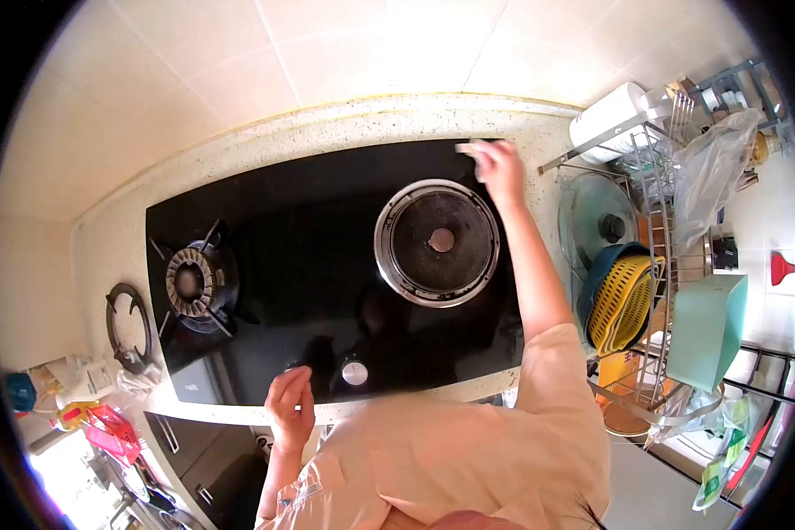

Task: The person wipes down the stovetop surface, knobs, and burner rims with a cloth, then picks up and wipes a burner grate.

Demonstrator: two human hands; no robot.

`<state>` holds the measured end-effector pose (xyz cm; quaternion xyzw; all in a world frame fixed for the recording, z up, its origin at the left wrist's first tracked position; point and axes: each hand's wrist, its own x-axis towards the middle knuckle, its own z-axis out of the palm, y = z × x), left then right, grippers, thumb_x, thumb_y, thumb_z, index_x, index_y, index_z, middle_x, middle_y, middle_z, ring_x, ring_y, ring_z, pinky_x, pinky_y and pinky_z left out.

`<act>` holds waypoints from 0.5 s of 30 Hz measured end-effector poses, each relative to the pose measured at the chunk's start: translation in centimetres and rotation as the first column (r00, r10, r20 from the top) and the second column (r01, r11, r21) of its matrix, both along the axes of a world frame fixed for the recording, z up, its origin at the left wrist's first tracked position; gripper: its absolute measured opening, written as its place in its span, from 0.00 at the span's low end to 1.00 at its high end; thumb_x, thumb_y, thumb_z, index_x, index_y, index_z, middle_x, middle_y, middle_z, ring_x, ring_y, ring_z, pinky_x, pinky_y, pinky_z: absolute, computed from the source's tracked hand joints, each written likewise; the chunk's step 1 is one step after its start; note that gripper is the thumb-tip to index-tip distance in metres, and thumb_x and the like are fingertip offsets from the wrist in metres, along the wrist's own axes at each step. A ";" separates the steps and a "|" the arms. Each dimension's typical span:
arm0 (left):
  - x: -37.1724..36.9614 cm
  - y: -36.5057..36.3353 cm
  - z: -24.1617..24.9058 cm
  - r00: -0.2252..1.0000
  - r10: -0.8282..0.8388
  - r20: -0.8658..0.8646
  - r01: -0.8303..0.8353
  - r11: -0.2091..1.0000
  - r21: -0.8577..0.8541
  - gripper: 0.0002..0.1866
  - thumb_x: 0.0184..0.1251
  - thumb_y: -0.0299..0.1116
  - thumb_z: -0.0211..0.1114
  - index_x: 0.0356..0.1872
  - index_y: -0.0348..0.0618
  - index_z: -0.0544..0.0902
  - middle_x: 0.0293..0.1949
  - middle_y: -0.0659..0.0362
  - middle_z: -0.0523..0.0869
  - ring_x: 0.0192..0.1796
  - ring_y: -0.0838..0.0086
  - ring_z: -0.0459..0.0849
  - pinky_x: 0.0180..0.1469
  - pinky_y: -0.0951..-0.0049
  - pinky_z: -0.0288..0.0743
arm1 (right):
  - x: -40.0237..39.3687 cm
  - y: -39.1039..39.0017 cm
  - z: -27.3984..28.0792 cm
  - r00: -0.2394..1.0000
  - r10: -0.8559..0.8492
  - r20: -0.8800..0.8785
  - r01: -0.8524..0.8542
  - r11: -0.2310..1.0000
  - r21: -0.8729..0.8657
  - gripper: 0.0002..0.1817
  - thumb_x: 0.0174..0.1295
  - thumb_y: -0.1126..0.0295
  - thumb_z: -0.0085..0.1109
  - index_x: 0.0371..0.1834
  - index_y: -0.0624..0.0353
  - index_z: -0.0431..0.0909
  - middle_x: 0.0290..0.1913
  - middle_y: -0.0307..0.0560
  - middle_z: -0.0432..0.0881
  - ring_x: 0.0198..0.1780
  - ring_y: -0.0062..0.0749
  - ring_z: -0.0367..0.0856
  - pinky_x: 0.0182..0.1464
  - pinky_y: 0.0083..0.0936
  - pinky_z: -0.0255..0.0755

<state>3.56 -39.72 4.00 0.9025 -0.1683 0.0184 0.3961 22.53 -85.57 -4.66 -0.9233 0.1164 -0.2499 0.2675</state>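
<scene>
Near the back right corner of the black glass hob (pixel 300 203), my right hand (pixel 499 168) is closed, fingers pinched together. A small whitish piece (pixel 470 148) shows at its fingertips, too blurred to name. Just below that hand is a round dark burner plate (pixel 424 265) with a silver rim and a brown disc at its centre. My left hand (pixel 290 408) hangs at the hob's front edge, loosely curled, a gap between thumb and fingers and nothing visible in it. A silver knob (pixel 355 374) is to its right.
The left burner (pixel 191 281) has metal prongs, and a black ring stand (pixel 112 327) lies on the counter beside it. At right, a wire rack (pixel 658 190) stands near a glass lid (pixel 592 212), yellow baskets (pixel 623 305), a mint-green box (pixel 707 331) and a paper roll (pixel 609 122).
</scene>
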 end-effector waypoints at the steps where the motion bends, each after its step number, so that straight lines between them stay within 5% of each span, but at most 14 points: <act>1: 0.2 -0.2 0.1 1.000 0.004 -0.007 -0.004 1.000 0.008 0.12 0.53 0.15 0.61 0.39 0.36 0.83 0.40 0.52 0.83 0.39 0.60 0.83 0.42 0.69 0.78 | 1.2 1.9 0.3 0.986 0.158 -0.052 -0.157 0.987 0.028 0.06 0.55 0.76 0.61 0.33 0.53 0.84 0.27 0.43 0.76 0.27 0.30 0.74 0.31 0.26 0.71; 2: 0.3 -0.4 0.2 1.000 0.005 -0.012 -0.005 1.000 0.017 0.12 0.53 0.15 0.61 0.39 0.36 0.83 0.40 0.52 0.83 0.39 0.60 0.83 0.42 0.69 0.78 | 1.9 3.0 0.3 0.946 0.310 -0.096 -0.305 0.950 0.065 0.04 0.56 0.75 0.61 0.33 0.54 0.84 0.26 0.42 0.75 0.25 0.27 0.73 0.30 0.23 0.70; 5: 0.6 -1.0 0.1 1.000 -0.026 0.002 0.026 1.000 0.009 0.12 0.53 0.15 0.61 0.38 0.36 0.83 0.40 0.52 0.83 0.39 0.59 0.83 0.42 0.69 0.78 | 2.0 1.2 -0.2 0.988 0.135 -0.077 -0.100 0.930 0.354 0.04 0.58 0.72 0.59 0.31 0.56 0.84 0.25 0.41 0.74 0.24 0.28 0.73 0.28 0.21 0.69; 6: 0.6 -1.1 0.2 0.999 -0.031 0.008 0.031 0.999 0.007 0.12 0.52 0.15 0.61 0.38 0.36 0.83 0.40 0.52 0.83 0.39 0.59 0.83 0.42 0.69 0.78 | 1.8 -1.8 -2.2 0.993 -0.069 0.096 0.054 0.987 0.153 0.06 0.59 0.72 0.57 0.28 0.59 0.83 0.24 0.41 0.72 0.23 0.28 0.73 0.28 0.23 0.70; 8: 0.5 -0.8 0.3 0.998 -0.047 0.029 0.047 0.999 -0.002 0.12 0.52 0.15 0.61 0.38 0.36 0.83 0.40 0.52 0.83 0.39 0.59 0.83 0.42 0.69 0.78 | 0.4 -6.3 -1.6 0.934 -0.282 -0.220 0.194 0.916 -0.350 0.07 0.52 0.78 0.55 0.30 0.60 0.84 0.29 0.52 0.77 0.31 0.42 0.78 0.37 0.37 0.74; 10: 0.6 -0.8 -0.3 0.998 -0.053 0.015 0.053 0.998 -0.014 0.11 0.52 0.15 0.61 0.37 0.37 0.83 0.39 0.52 0.83 0.38 0.59 0.84 0.41 0.69 0.78 | 0.6 -6.6 -2.4 0.955 -0.279 -0.104 0.247 0.938 -0.245 0.09 0.51 0.80 0.55 0.32 0.57 0.84 0.33 0.55 0.77 0.40 0.48 0.77 0.45 0.39 0.73; 11: 0.7 -1.0 -0.1 0.998 -0.060 -0.001 0.060 0.998 -0.010 0.11 0.52 0.15 0.62 0.37 0.37 0.83 0.38 0.52 0.83 0.38 0.59 0.84 0.41 0.69 0.78 | 1.3 -5.3 -2.1 0.979 -0.185 -0.083 0.187 0.982 0.013 0.11 0.52 0.80 0.55 0.33 0.54 0.85 0.35 0.53 0.77 0.46 0.46 0.75 0.49 0.38 0.72; 13: 0.9 -1.3 -0.1 0.997 -0.080 0.021 0.080 0.997 0.015 0.10 0.52 0.16 0.62 0.36 0.37 0.84 0.38 0.52 0.84 0.37 0.60 0.84 0.40 0.69 0.79 | 3.2 -5.0 -2.7 0.983 -0.133 -0.130 0.129 0.991 -0.042 0.09 0.55 0.76 0.56 0.35 0.53 0.84 0.41 0.49 0.77 0.47 0.44 0.75 0.50 0.35 0.72; 14: 1.1 -1.4 -0.3 0.996 -0.085 0.034 0.085 0.996 0.026 0.10 0.52 0.16 0.62 0.36 0.37 0.84 0.37 0.52 0.84 0.37 0.60 0.84 0.39 0.69 0.79 | 3.6 -4.5 -1.2 0.977 -0.161 -0.142 0.118 0.954 -0.274 0.08 0.56 0.73 0.56 0.36 0.54 0.84 0.43 0.49 0.78 0.48 0.43 0.75 0.50 0.34 0.73; 15: 1.1 -1.3 -0.6 0.995 -0.090 0.043 0.089 0.995 0.040 0.10 0.52 0.16 0.62 0.36 0.37 0.84 0.37 0.52 0.84 0.37 0.60 0.84 0.39 0.69 0.78 | 4.3 -5.6 -2.2 0.972 -0.194 -0.134 0.162 0.962 -0.219 0.07 0.56 0.72 0.56 0.35 0.54 0.84 0.43 0.48 0.78 0.48 0.43 0.75 0.50 0.33 0.73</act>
